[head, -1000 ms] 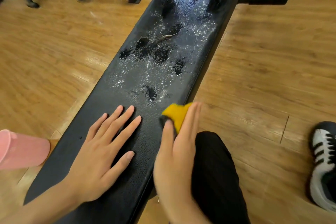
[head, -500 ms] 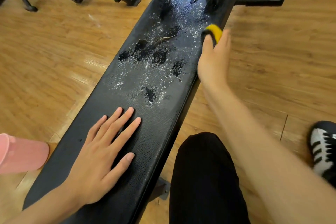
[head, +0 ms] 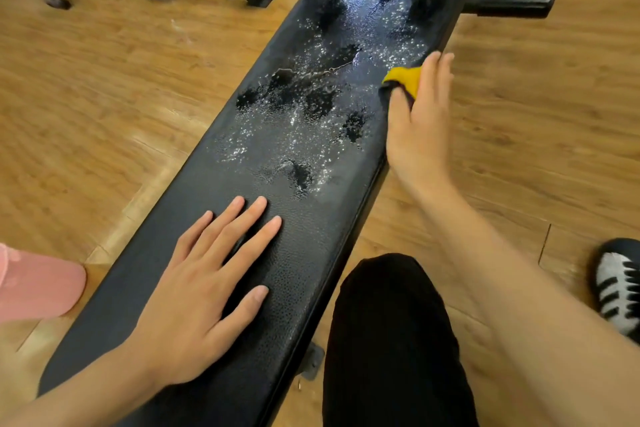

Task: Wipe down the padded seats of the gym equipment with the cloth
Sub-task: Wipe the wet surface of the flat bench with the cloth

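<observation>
The left hand (head: 194, 305) and right hand (head: 419, 125) are bare, with bare forearms. A black trouser leg (head: 391, 340) covers 1 knee. The shoe (head: 620, 291) is white with black stripes and a black toe.

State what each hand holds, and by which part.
Right hand pinches the bunched cloth between thumb and fingers. Left hand holds nothing, flat on the bench.

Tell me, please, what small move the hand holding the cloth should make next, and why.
Probably sweep the right hand and its yellow cloth leftward across the bench pad: the cloth sits at the pad's right edge, while wet droplets cover the pad's middle.
</observation>
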{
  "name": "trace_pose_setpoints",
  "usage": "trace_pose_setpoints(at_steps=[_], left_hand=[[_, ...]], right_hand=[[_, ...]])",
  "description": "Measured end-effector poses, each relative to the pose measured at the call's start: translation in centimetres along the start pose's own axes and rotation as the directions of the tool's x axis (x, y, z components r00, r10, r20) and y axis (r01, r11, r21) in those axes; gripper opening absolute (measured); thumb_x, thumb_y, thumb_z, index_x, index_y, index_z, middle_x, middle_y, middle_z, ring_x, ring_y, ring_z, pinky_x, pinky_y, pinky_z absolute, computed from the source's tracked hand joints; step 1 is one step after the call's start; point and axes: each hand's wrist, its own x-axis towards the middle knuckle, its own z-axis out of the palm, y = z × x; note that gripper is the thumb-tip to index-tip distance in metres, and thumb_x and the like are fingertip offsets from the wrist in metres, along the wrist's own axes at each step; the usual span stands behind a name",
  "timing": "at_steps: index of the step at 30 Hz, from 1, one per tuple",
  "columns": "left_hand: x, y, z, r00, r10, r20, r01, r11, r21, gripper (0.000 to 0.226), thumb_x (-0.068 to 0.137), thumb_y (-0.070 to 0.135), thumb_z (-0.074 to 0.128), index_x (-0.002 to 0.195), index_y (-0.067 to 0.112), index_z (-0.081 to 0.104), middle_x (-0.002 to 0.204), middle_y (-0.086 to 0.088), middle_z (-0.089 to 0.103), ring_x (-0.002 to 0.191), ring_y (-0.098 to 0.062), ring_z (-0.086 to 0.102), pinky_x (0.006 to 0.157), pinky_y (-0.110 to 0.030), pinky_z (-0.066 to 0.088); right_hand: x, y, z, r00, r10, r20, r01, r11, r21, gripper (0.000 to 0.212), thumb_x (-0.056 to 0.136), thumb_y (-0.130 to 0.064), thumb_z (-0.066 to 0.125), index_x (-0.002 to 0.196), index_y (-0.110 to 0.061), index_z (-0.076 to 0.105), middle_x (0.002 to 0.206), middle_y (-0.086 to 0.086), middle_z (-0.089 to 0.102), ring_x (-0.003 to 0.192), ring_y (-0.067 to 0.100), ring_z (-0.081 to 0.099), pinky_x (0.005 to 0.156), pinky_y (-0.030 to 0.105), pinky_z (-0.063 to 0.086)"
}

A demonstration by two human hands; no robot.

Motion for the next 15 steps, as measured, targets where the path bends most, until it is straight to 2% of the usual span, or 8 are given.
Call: trace_pose_setpoints(at_steps=[3,7,10,12,15], left_hand=[[0.0,-0.2,0.0,1.000,0.002,0.000,-0.002,1.000,0.007,0.064,0.101,0.046,0.035,0.161,0.027,0.025,0.170,0.006,0.016,0.157,-0.021,0.012,0.120,-0.056,0.019],[-0.1,-0.1,0.1,1.000,0.003,-0.003,-0.003,1.000,0.007,0.064,0.101,0.047,0.035,0.161,0.028,0.024,0.170,0.007,0.015,0.157,-0.020,0.012,0.120,-0.055,0.019],[0.0,-0.2,0.1,1.000,0.009,-0.004,-0.009,1.000,0.008,0.064,0.101,0.047,0.035,0.161,0.027,0.024,0.170,0.007,0.015,0.157,-0.020,0.012,0.121,-0.055,0.019],[-0.1,-0.2,0.0,1.000,0.014,-0.006,-0.014,1.000,0.006,0.064,0.101,0.047,0.035,0.161,0.028,0.024,0.170,0.007,0.015,0.157,-0.020,0.012,0.121,-0.054,0.019],[-0.1,-0.2,0.1,1.000,0.015,-0.010,-0.015,1.000,-0.004,0.064,0.101,0.047,0.035,0.161,0.029,0.024,0.170,0.008,0.015,0.157,-0.019,0.012,0.121,-0.053,0.018]], right_hand=[[4.3,0.0,-0.6,0.998,0.062,-0.030,-0.061,0.998,0.026,0.062,0.106,-0.022,0.039,0.158,-0.008,0.010,0.167,0.010,0.000,0.154,0.021,0.000,0.105,0.007,0.003],[-2.8,-1.3,1.1,0.985,0.115,-0.132,-0.093,0.983,0.159,0.062,0.105,-0.022,0.040,0.159,-0.011,0.011,0.167,0.002,0.004,0.152,0.009,0.004,0.112,0.007,0.001],[-13.1,-2.5,2.2,0.994,0.020,-0.104,-0.001,0.984,0.181,0.065,0.101,-0.021,0.042,0.159,-0.012,0.013,0.167,-0.004,0.001,0.152,0.003,0.002,0.116,0.009,0.003],[-18.6,-3.3,2.4,0.997,-0.059,-0.042,0.065,0.985,0.161,0.065,0.102,-0.020,0.043,0.158,-0.010,0.013,0.167,-0.004,-0.003,0.153,0.007,0.001,0.118,0.013,0.007],[-19.0,-2.7,1.9,0.984,-0.176,0.023,0.173,0.980,0.097,0.063,0.101,-0.020,0.041,0.157,-0.006,0.017,0.167,0.003,-0.003,0.154,0.017,-0.001,0.122,0.023,0.008]])
